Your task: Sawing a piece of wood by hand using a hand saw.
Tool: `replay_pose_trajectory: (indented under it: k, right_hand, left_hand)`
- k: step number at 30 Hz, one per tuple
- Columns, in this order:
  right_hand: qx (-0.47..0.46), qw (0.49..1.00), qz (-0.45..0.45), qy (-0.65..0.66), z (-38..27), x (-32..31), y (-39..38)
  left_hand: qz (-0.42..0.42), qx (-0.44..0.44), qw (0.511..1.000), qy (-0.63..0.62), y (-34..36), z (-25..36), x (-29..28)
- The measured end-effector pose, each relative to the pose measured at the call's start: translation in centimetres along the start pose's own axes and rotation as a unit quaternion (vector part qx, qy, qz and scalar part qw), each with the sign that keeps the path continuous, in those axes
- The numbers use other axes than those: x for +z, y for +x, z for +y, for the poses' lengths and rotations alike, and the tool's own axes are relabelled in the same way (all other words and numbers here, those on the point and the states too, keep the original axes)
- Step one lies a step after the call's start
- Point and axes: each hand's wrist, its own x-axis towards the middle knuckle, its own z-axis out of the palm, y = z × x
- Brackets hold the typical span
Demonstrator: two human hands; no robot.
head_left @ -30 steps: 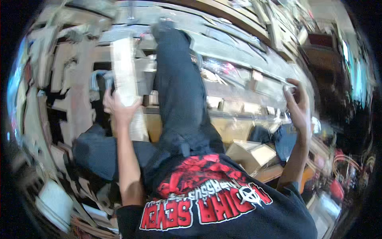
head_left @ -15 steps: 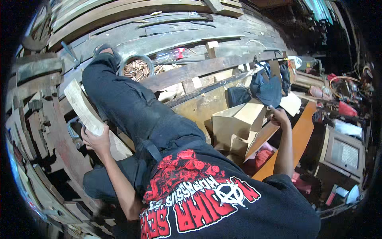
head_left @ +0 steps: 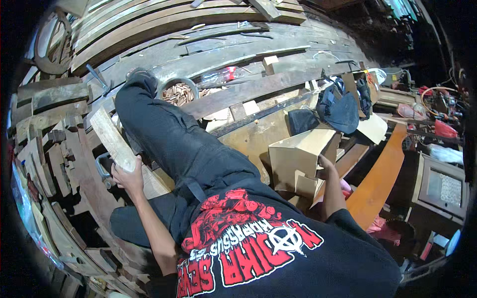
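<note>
My left hand (head_left: 126,175) grips a pale, slightly curved wooden piece (head_left: 109,131) beside my outstretched, dark-trousered leg (head_left: 159,126). A blue-grey metal tool (head_left: 103,166), partly hidden, lies just left of that hand. On my right, an open cardboard box (head_left: 293,154) sits beside me, and my right hand (head_left: 328,170) is at its right edge; the fingers are partly hidden there, so what they hold is unclear. A long orange-brown board (head_left: 377,179) lies right of that hand.
Weathered planks (head_left: 238,54) and stacked wood offcuts (head_left: 59,169) surround me. A bucket of small wooden pieces (head_left: 176,94) stands beyond my leg. Dark bags (head_left: 338,111), a hammer-like tool (head_left: 97,77), a framed panel (head_left: 442,188) and pink plastic (head_left: 385,231) lie about.
The view has turned and steadied. My right hand has come down from the raised position to the cardboard box's edge. My left hand keeps hold of the pale wooden piece.
</note>
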Motion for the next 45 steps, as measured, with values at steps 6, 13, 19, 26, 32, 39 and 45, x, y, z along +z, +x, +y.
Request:
replay_pose_trajectory:
  k: [6,13,19,26,32,39,45]
  right_hand:
    - [-0.122,0.988,-0.091,0.026,-1.3,4.4,-9.3]
    - [-0.227,0.958,-0.151,0.092,-1.3,9.1,-24.6]
    - [-0.278,0.94,-0.199,-0.006,0.2,5.6,-16.3]
    - [-0.328,0.918,-0.191,-0.117,0.1,5.4,-17.0]
    - [-0.31,0.926,-0.198,-0.091,-0.4,5.5,-16.7]
    - [-0.282,0.94,-0.182,-0.064,0.2,4.2,-14.7]
    - [-0.233,0.959,-0.088,0.134,-0.6,-0.8,-13.8]
  left_hand:
    - [-0.017,-0.014,1.0,0.011,-0.2,-0.5,-0.2]
    - [-0.006,-0.001,0.999,-0.038,-0.3,0.6,0.7]
    - [0.016,-0.017,0.998,-0.062,-0.5,-0.6,-0.2]
    - [0.006,-0.023,0.999,-0.049,-0.5,-0.5,0.0]
    - [0.012,-0.012,0.998,-0.056,-0.7,-0.7,-0.1]
    - [-0.027,-0.036,0.999,-0.024,-1.6,2.0,-2.9]
    - [-0.065,-0.1,0.992,-0.034,-4.5,2.3,-2.2]
